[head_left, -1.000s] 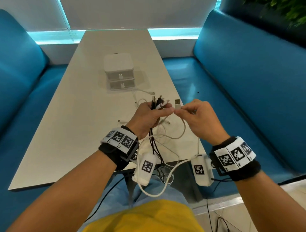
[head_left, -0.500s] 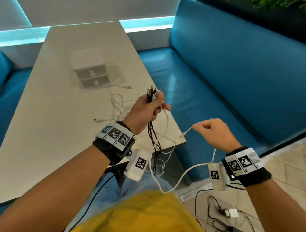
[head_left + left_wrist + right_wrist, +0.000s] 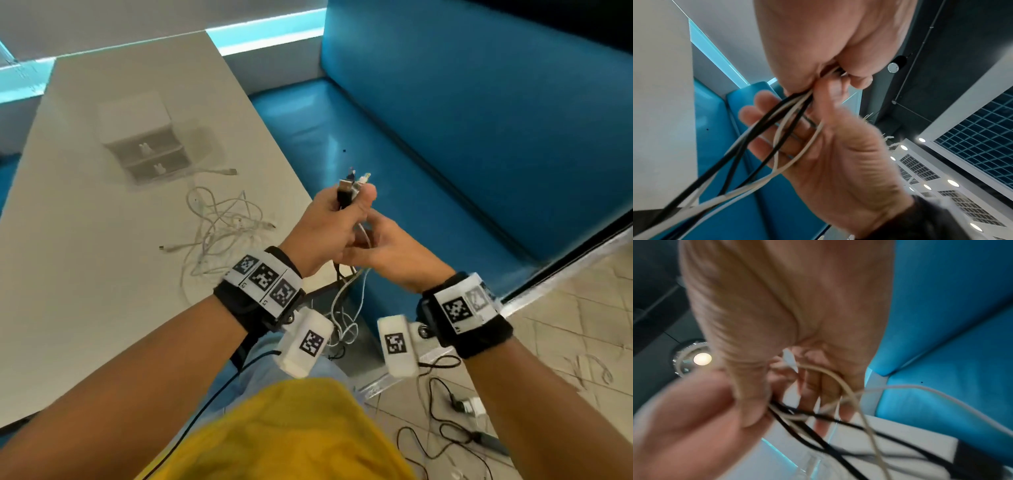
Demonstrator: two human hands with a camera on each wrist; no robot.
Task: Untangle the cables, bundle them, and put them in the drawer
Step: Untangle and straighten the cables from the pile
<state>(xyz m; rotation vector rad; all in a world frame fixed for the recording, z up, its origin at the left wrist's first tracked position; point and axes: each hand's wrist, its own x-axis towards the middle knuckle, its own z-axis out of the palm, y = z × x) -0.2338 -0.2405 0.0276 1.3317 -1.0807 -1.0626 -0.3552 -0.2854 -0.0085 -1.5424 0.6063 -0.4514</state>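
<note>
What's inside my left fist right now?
The left hand grips black and white cables, with plugs sticking out the top. The stretch inside the fist is hidden.

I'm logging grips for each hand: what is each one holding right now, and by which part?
Left hand grips the cable bunch just below its plugs. Right hand's hold cannot be told.

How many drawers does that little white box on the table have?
2. The box has an upper drawer and a lower drawer directly beneath it, each with a small white knob. Both are closed. Any on the far side would be hidden.
</note>
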